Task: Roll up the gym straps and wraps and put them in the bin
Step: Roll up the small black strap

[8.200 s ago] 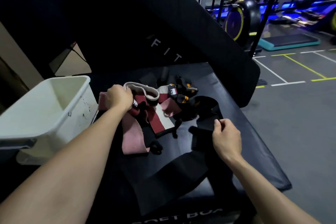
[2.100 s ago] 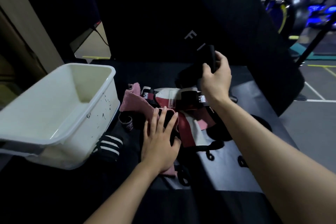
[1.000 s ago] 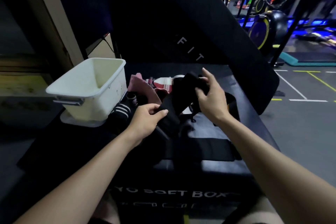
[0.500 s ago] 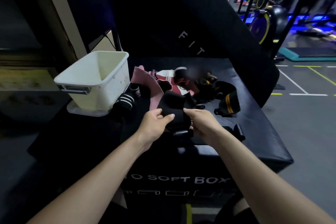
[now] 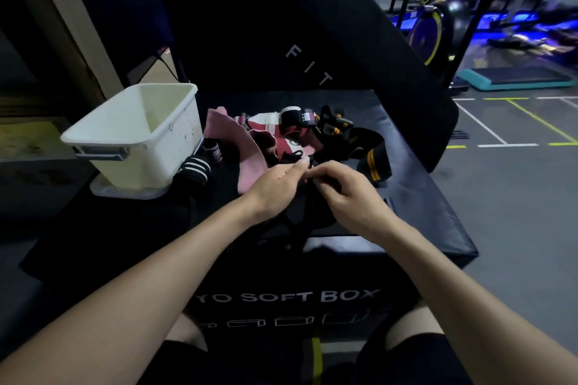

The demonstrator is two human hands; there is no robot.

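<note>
Head view shows both hands meeting over the near middle of the black soft box (image 5: 416,216). One left hand (image 5: 275,187) and one right hand (image 5: 350,194) have their fingers curled, pinching the same black wrap (image 5: 300,222), which hangs down over the box's near edge. Beyond them lies one heap of straps and wraps (image 5: 281,134) in pink, maroon, white and black; how many pieces it holds cannot be told. One striped black roll (image 5: 195,167) lies just right of the single white bin (image 5: 137,134), which stands at the far left.
</note>
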